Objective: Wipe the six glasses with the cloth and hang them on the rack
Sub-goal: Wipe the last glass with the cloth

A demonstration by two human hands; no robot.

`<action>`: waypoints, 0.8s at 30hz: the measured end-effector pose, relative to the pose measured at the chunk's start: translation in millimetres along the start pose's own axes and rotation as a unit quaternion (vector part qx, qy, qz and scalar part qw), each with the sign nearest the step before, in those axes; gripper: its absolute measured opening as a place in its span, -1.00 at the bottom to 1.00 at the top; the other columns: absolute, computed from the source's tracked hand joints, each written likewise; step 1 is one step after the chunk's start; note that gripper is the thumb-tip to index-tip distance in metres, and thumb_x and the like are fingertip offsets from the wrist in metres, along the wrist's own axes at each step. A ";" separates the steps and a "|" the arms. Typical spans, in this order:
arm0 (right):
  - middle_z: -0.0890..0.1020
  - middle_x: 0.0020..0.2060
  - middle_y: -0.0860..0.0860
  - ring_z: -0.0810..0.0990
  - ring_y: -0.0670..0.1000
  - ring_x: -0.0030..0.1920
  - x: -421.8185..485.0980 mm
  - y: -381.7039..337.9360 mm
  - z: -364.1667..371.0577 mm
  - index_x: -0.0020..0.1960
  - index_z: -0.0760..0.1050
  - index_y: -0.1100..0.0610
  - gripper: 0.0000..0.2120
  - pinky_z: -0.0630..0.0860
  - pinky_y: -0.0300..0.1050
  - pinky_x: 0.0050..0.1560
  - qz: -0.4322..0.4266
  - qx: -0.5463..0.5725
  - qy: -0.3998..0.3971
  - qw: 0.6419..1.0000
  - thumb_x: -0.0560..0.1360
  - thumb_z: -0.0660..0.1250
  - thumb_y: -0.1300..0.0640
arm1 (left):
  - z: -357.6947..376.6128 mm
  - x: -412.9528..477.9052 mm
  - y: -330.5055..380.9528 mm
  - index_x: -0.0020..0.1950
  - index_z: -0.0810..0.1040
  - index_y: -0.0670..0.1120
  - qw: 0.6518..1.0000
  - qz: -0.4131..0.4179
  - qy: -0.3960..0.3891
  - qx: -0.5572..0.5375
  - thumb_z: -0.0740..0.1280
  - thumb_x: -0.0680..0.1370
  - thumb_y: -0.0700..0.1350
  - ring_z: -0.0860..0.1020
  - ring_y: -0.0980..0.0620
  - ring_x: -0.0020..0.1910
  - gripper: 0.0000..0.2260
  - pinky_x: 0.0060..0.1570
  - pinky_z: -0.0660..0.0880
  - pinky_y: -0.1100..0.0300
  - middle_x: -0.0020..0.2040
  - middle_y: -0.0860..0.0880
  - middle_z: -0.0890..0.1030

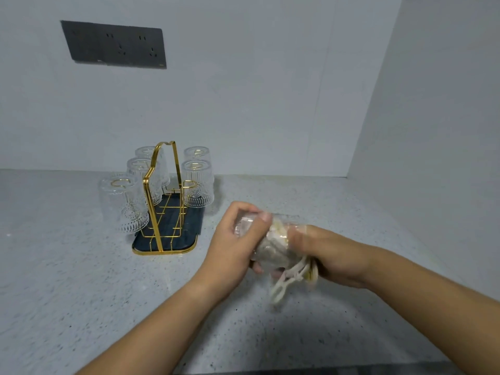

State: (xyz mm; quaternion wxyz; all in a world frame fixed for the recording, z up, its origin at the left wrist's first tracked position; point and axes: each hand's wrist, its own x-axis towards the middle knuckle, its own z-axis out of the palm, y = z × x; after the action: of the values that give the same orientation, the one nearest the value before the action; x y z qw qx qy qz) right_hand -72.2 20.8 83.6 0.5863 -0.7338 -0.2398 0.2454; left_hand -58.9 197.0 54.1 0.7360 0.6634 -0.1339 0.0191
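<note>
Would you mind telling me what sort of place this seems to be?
Probably a home kitchen counter: a speckled worktop meets plain walls in a corner, a dark socket panel sits on the wall, and a gold rack holds upturned glasses.

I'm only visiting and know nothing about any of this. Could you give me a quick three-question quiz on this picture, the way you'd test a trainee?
1. Count: how many hung glasses are already upside down on the rack?
2. True or false: the left hand grips the glass while the right hand holds the cloth at its mouth.
3. Pick one: the rack's free peg is at its A) near right, B) far left, C) far right.

Key: 1) five; 2) true; 3) A.
</note>
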 end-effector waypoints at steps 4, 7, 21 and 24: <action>0.62 0.16 0.18 0.60 0.02 0.13 1.6 -1.4 10.9 0.23 0.55 0.06 -0.30 0.57 0.14 0.25 -0.027 -0.192 0.044 0.980 0.39 0.33 -0.48 | -0.1 7.5 1.1 -0.09 0.49 -0.11 0.998 -0.034 0.045 -0.026 0.35 0.66 -0.03 0.50 0.10 -0.50 -0.80 -0.64 0.37 0.24 -0.38 0.04 0.52; 0.53 0.31 -0.19 0.45 -0.20 0.23 0.6 -5.8 14.7 0.30 0.46 -0.17 -0.49 0.41 -0.26 0.20 -0.107 -0.550 0.038 0.828 0.47 0.32 -0.42 | -1.4 14.1 6.0 -0.16 0.57 -0.07 0.960 -0.258 0.026 -0.103 0.37 0.62 0.04 0.49 0.07 -0.56 -0.76 -0.71 0.30 0.32 -0.43 0.00 0.55; 0.68 -0.21 -0.26 0.64 -0.28 -0.16 1.1 0.0 9.8 0.07 0.57 -0.03 -0.90 0.50 -0.41 -0.12 -0.019 -0.144 0.055 0.988 0.63 0.30 0.02 | -1.2 8.5 -5.5 0.00 0.53 -0.09 0.993 -0.094 0.027 -0.073 0.46 0.58 -0.02 0.61 0.04 -0.38 -0.82 -0.46 0.49 0.18 -0.28 0.01 0.65; 0.64 0.17 -0.18 0.61 -0.15 0.18 2.3 3.8 8.3 0.32 0.52 -0.08 -0.63 0.57 -0.12 0.21 -0.038 -0.376 0.033 0.925 0.57 0.38 -0.19 | -1.7 13.0 -5.0 -0.02 0.62 -0.11 0.956 -0.247 0.006 -0.157 0.50 0.54 0.05 0.61 0.04 -0.42 -0.76 -0.50 0.51 0.25 -0.31 -0.05 0.65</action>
State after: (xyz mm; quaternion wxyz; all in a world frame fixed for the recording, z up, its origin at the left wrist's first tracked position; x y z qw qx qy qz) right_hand -75.5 27.7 78.1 0.2841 -0.8984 -0.3225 0.0901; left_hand -45.1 196.2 52.1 0.8136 0.5515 0.0375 -0.1805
